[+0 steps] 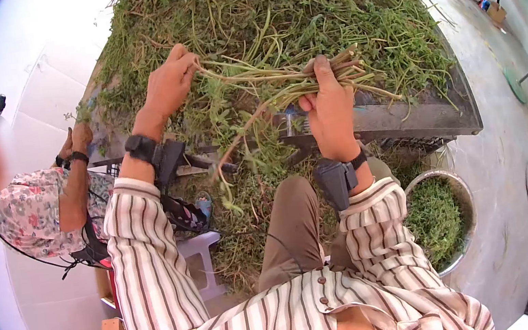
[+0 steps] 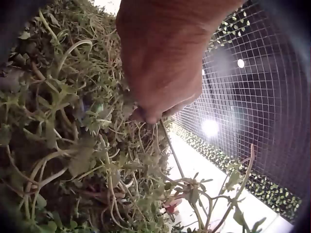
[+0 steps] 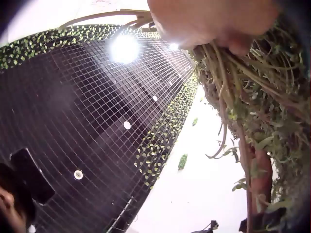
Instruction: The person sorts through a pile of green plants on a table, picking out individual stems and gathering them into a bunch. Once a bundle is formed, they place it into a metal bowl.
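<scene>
In the head view, a bundle of long green and reddish stems [image 1: 285, 77] is gripped near its cut ends by my right hand [image 1: 332, 113], thumb on top. My left hand [image 1: 168, 83] pinches a thin stem tip to the left of that bundle. One reddish stem with leaves [image 1: 236, 143] droops over the table's near edge between the hands. The left wrist view shows my left hand [image 2: 163, 58] with fingertips together on a thin stem. In the right wrist view, stems [image 3: 233, 73] hang from under my right hand [image 3: 209, 22].
A large heap of leafy stems [image 1: 293, 1] covers the dark-edged table [image 1: 409, 120]. Below right stands a round tub [image 1: 469, 201] holding greens. Another person [image 1: 42, 200] works at the left side. A stool [image 1: 204, 261] and fallen plants lie beneath the table; someone else is far right.
</scene>
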The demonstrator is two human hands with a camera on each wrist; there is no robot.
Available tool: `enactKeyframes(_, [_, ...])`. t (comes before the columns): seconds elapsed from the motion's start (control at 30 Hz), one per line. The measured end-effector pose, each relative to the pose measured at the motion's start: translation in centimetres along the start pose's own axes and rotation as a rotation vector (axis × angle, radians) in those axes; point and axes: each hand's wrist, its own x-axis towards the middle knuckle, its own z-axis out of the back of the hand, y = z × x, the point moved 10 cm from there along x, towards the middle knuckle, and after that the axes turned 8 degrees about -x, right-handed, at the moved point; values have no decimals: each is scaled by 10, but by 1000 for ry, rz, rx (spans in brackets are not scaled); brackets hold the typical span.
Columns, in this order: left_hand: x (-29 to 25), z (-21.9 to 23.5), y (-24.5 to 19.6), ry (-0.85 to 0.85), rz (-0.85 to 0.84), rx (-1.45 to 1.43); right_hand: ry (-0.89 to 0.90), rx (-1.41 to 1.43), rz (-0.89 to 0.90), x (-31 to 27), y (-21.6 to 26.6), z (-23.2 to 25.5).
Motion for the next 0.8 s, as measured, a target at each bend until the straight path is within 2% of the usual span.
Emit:
enactKeyframes(0.03, [1, 2, 3, -11, 11, 49, 2, -1, -7, -2, -2, -2])
enactKeyframes(0.1, [2, 3, 10, -20, 23, 101, 58, -196, 163, -8, 15, -14])
enactKeyframes(0.17, [6, 6, 25, -88, 50, 139, 38, -230, 159, -11, 12, -12])
enactKeyframes(0.23, [-5, 30, 82, -205, 42, 345, 18, -274, 147, -10, 20, -3])
enactKeyframes(0.3, [-27, 70, 140, -313, 314, 355, -169, -118, 157, -4, 58, 28])
enactKeyframes(0.33, [-25, 66, 128, -290, 300, 349, -239, -57, 141, -5, 61, 33])
enactKeyframes(0.37, [-28, 63, 118, -284, 357, 105, -256, -58, 129, -7, 55, 38])
enactKeyframes(0.4, [-26, 61, 109, -297, 406, -136, -205, -54, 147, -2, 51, 35])
enactKeyframes(0.43, [-20, 62, 98, -312, 398, -134, -142, -49, 174, 4, 51, 29])
enactKeyframes(0.5, [-15, 36, 87, -238, 508, -503, -121, 3, 194, 4, 48, 23])
enactKeyframes(0.53, [-18, 31, 60, -226, 586, -650, -132, 3, 178, 3, 45, 25])
enactKeyframes(0.57, [-17, 31, 44, -224, 587, -653, -147, 5, 161, 2, 42, 28])
enactKeyframes(0.63, [-16, 15, 22, -88, 621, -735, -164, 8, 150, 2, 39, 29])
enactKeyframes(0.67, [-15, 13, 14, -92, 615, -732, -175, 14, 143, 2, 38, 28])
enactKeyframes(0.73, [-1, 11, -26, -20, 298, -767, -130, 19, 146, 2, 37, 25])
enactKeyframes(0.8, [1, 8, -44, 28, 294, -693, -87, 17, 136, 1, 34, 19])
